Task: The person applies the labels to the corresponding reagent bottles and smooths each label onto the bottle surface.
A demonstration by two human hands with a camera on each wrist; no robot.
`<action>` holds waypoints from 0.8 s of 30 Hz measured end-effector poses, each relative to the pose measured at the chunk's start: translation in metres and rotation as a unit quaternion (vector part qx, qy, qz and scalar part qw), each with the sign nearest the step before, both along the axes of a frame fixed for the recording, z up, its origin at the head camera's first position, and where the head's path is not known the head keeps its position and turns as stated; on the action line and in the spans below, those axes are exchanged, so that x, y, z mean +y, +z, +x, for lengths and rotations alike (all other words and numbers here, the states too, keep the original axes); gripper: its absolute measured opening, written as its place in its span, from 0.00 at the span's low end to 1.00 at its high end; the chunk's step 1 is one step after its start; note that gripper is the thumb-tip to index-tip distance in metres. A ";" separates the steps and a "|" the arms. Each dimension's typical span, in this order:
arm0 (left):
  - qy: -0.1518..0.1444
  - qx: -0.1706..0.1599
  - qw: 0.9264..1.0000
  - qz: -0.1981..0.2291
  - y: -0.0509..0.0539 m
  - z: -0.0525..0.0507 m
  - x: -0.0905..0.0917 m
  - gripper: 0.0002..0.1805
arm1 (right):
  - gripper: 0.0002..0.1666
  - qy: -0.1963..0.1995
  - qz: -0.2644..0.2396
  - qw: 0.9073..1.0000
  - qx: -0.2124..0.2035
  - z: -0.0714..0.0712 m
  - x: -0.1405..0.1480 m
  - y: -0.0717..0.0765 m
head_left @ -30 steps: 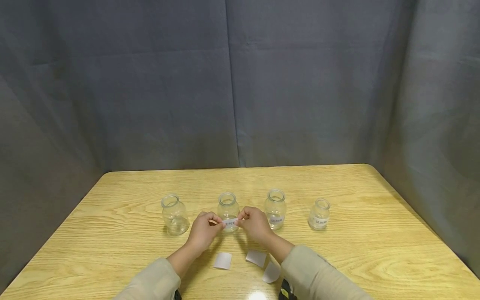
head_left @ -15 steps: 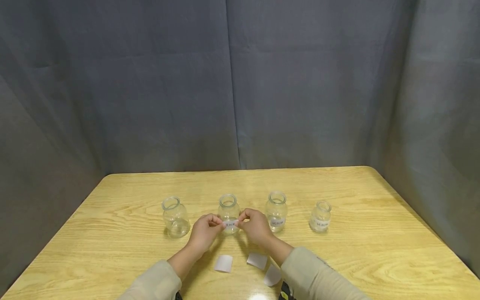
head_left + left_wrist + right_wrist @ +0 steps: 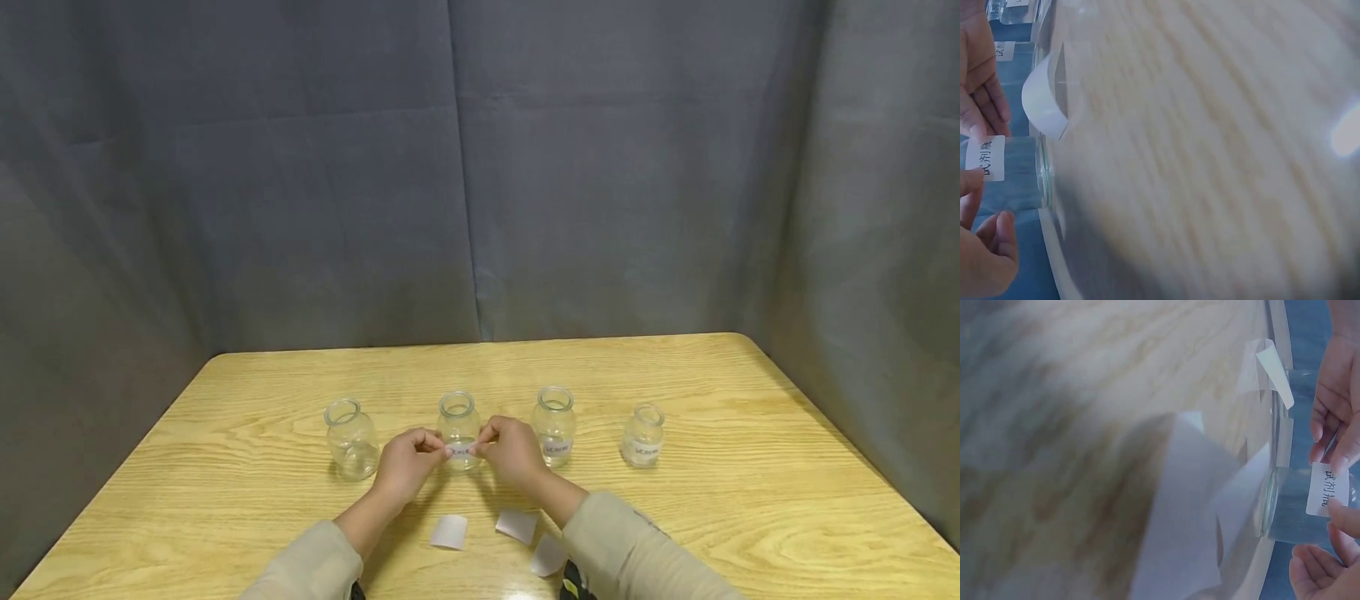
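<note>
In the head view, my left hand (image 3: 408, 465) and right hand (image 3: 513, 454) pinch opposite ends of a white label (image 3: 460, 451) with handwritten characters. They hold it across the front of an upright clear glass jar (image 3: 457, 421). Thumbs and fingertips cover the label's ends. In the left wrist view, the label (image 3: 994, 157) lies close along the jar (image 3: 1019, 181); whether it sticks all over, I cannot tell. The right wrist view has the same label (image 3: 1319, 487) between both hands' fingertips, over the jar wall (image 3: 1294, 503).
An unlabelled jar (image 3: 352, 442) stands to the left. To the right are a labelled jar (image 3: 555, 423) and a smaller labelled jar (image 3: 643, 433). White paper pieces, one (image 3: 448, 532) left, another (image 3: 517, 525) in the middle and a third (image 3: 548, 556), lie on the wooden table (image 3: 225, 500).
The head view has tilted up slightly, so the jars and papers appear a little lower. Both hands keep hold of the label at the jar's front, almost still.
</note>
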State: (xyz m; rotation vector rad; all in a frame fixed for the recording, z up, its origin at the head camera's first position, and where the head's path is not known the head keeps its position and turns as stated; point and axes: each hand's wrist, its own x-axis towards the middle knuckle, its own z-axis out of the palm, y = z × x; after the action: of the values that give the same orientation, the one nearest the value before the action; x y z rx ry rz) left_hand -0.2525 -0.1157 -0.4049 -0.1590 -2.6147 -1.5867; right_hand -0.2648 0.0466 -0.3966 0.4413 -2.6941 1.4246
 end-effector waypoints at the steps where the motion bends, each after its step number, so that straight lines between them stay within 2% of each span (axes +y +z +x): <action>1: 0.000 0.001 1.000 -0.006 0.000 -0.001 -0.001 0.04 | 0.08 0.002 0.001 1.000 0.000 -0.001 0.000 0.000; 4: -0.009 0.002 1.000 -0.016 0.001 -0.002 -0.003 0.06 | 0.11 0.005 -0.009 1.000 -0.011 -0.002 0.000 0.002; 8: -0.015 0.002 1.000 -0.027 0.004 -0.005 -0.005 0.10 | 0.26 0.005 -0.013 1.000 -0.020 -0.005 0.001 0.004; 11: -0.020 -0.004 0.999 -0.035 0.008 -0.008 -0.006 0.16 | 0.32 0.013 0.000 1.000 -0.023 -0.007 0.002 0.005; 16: -0.043 -0.007 0.997 -0.070 0.011 -0.012 -0.008 0.28 | 0.30 0.030 0.009 0.999 -0.035 -0.010 0.002 0.006; 20: -0.058 0.010 0.995 -0.084 0.010 -0.014 -0.009 0.25 | 0.28 0.046 -0.006 0.998 -0.044 -0.013 0.002 0.004; 24: -0.065 0.014 0.995 -0.074 0.010 -0.016 -0.009 0.23 | 0.27 0.057 -0.014 0.997 -0.052 -0.014 0.003 0.005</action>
State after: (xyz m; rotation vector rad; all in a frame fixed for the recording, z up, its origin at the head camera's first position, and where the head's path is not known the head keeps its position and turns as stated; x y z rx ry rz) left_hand -0.2681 -0.1245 -0.3950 -0.3655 -2.7511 -1.4135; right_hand -0.2784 0.0499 -0.3920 0.5429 -2.7663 1.5537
